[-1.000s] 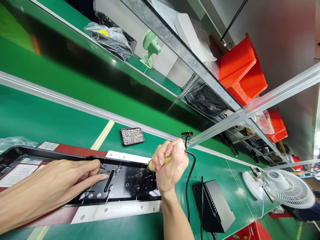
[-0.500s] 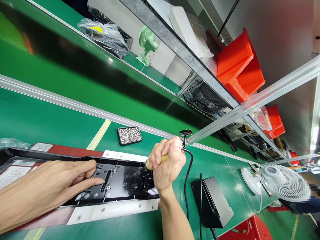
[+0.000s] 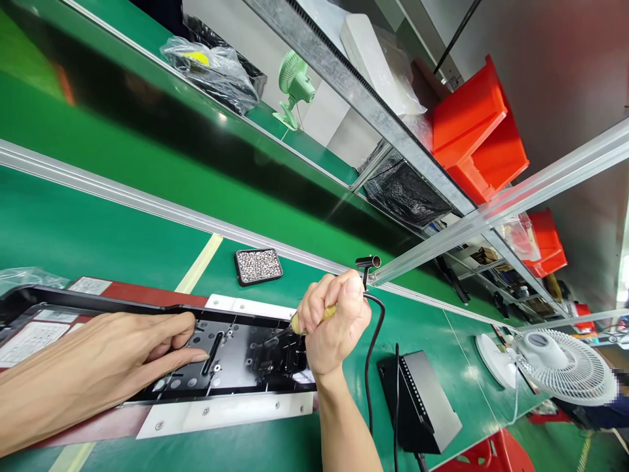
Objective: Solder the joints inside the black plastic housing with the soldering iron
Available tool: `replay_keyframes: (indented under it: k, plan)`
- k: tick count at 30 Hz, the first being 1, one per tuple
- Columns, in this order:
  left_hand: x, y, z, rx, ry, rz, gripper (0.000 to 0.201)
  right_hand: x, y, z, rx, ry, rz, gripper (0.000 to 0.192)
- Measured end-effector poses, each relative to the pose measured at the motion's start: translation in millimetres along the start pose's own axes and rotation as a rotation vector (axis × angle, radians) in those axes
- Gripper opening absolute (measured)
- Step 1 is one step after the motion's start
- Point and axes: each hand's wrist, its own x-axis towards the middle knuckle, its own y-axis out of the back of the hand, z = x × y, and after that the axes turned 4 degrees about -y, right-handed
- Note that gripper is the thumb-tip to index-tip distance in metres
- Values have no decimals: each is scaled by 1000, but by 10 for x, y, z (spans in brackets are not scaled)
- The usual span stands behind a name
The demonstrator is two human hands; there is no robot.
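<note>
Black housing (image 3: 233, 357), 1 unit: laid on the bench (image 3: 255, 449), open side up, between a far white strip (image 3: 255, 307) and a near white strip (image 3: 226, 414). Right hand (image 3: 337, 321): closed in a fist round 1 yellow-handled tool (image 3: 296, 324), by which the thin shaft is slanted down into the right-hand part of the housing; the tip is lost among dark parts. Left hand (image 3: 140, 344): laid over the left-hand part of the housing, fingers bent, thumb stretched towards the slot in its floor; whether anything is pinched cannot be told. Change over the last second: next to none; the whole view is slightly shifted, while both hands and the tool are kept in place against the housing. By this, the work is judged to be held at 1 spot. Black tray (image 3: 260, 281) of small metal pieces (image 3: 259, 265): set beyond the housing, apart from it, touched by neither hand. Black stand-like device (image 3: 427, 400), 1: placed to the right of the housing.
</note>
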Motion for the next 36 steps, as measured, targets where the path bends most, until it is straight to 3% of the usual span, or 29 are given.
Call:
replay_keyframes:
  k: [4, 15, 36]
  plan:
    - [12, -8, 34, 24, 13, -71, 55, -7, -5, -21, 5, 2, 11, 65]
    - [56, 71, 130, -27, 40, -118, 57, -20, -19, -50, 13, 1, 7, 64]
    - [34, 28, 148, 5, 23, -54, 54, -24, -23, -64, -26, -5, 8, 65]
